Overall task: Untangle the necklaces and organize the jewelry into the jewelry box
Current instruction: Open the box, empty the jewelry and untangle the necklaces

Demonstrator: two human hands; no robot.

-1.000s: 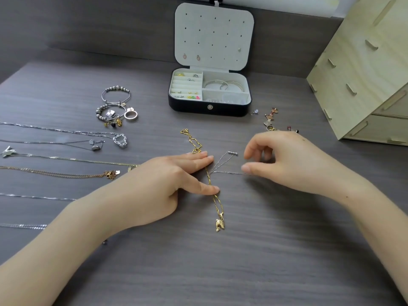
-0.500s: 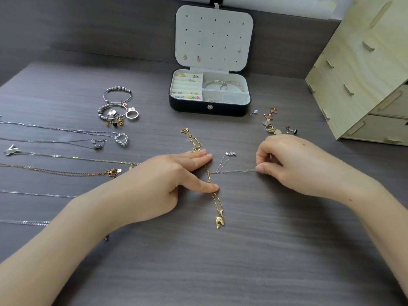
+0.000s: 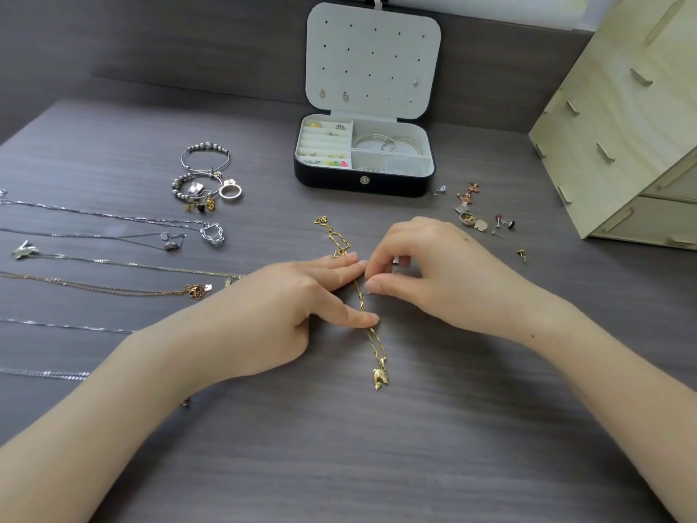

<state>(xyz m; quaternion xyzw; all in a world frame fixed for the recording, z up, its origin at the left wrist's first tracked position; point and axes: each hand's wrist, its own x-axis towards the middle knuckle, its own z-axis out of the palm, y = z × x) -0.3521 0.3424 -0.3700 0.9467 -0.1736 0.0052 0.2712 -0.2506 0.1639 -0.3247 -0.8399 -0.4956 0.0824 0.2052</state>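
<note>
A gold link necklace (image 3: 341, 245) with a small gold pendant (image 3: 380, 378) lies across the middle of the table. My left hand (image 3: 286, 307) presses it down with straight fingers and thumb. My right hand (image 3: 422, 273) sits just right of it, fingers curled, pinching a thin silver chain (image 3: 365, 294) that crosses the gold one; most of that chain is hidden by the fingers. The open jewelry box (image 3: 364, 183) stands behind, with rings, earrings and bangles inside.
Several straightened necklaces (image 3: 113, 264) lie at the left. Beaded bracelets and a ring (image 3: 205, 183) sit left of the box. Loose earrings and studs (image 3: 479, 215) lie to its right. A wooden drawer unit (image 3: 622, 137) fills the right rear corner.
My right hand has moved left, back to the gold necklace beside my left fingers, and the silver chain it had drawn out to the right is now mostly hidden. My left hand stayed put.
</note>
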